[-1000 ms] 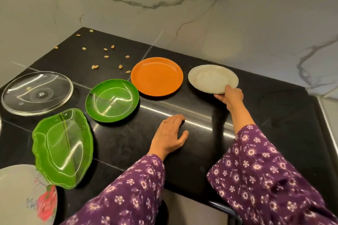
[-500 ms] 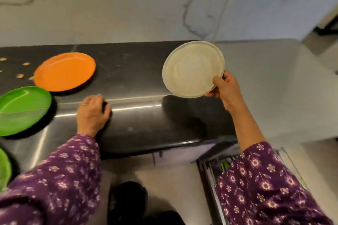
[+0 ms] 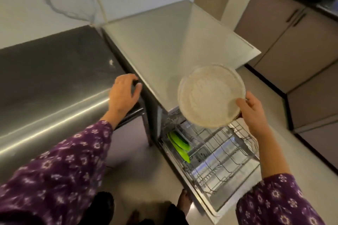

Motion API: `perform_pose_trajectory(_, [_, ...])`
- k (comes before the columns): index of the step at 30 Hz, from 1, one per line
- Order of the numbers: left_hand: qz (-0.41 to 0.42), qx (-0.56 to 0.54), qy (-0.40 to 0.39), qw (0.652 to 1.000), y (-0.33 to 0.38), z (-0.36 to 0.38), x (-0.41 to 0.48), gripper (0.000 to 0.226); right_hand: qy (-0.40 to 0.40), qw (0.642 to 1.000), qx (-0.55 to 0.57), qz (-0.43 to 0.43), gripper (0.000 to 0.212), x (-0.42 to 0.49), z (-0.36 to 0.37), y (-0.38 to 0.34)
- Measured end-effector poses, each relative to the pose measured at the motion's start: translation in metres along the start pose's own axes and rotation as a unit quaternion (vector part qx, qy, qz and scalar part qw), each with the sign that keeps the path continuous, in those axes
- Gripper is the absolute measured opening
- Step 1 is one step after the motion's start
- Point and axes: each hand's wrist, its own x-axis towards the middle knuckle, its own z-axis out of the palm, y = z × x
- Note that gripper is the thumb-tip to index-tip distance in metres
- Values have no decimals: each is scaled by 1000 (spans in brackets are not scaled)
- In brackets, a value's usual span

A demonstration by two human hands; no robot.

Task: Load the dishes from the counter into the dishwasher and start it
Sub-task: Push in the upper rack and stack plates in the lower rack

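Carried off the counter (image 3: 54,71), white plate (image 3: 210,95) now held above dishwasher rack (image 3: 219,151); right hand (image 3: 250,109) fingers pinched on rim. Left hand (image 3: 124,95) fingers spread at counter edge. Judged light, stiff; rim grip suits.

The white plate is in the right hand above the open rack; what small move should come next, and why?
Probably lower the white plate on edge into an empty slot of the rack, beside the green plates. The right hand holds it above the rack, and most slots look free.

White plate (image 3: 210,95) motion-blurred, hides rack's (image 3: 219,151) rear; green plates (image 3: 178,142) partly hidden behind rack wires.
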Motion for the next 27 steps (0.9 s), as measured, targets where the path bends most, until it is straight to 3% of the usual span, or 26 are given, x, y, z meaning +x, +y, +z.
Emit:
perform_pose_trajectory(5, [61, -71, -110, 990, 99, 87, 56, 34, 7, 980, -194, -37, 13, 12, -56, 80])
perform_pose_trajectory(11, [112, -63, -273, 953, 130, 164, 94, 54, -52, 897, -439, -20, 18, 61, -57, 183])
perform_pose_trajectory(16, [115, -78, -254, 957, 129, 189, 88, 61, -152, 850, -505, -7, 31, 107, -24, 247])
perform_pose_trajectory(20, [112, -77, -247, 959, 128, 189, 93, 55, -216, 811, -543, -18, 37, 140, 7, 289])
perform_pose_trajectory(24, [114, -73, -251, 958, 124, 192, 94, 53, -292, 744, -598, -59, 38, 166, 41, 331])
perform_pose_trajectory(27, [117, -79, -246, 959, 121, 196, 96, 50, -313, 716, -619, -77, 36, 181, 61, 363])
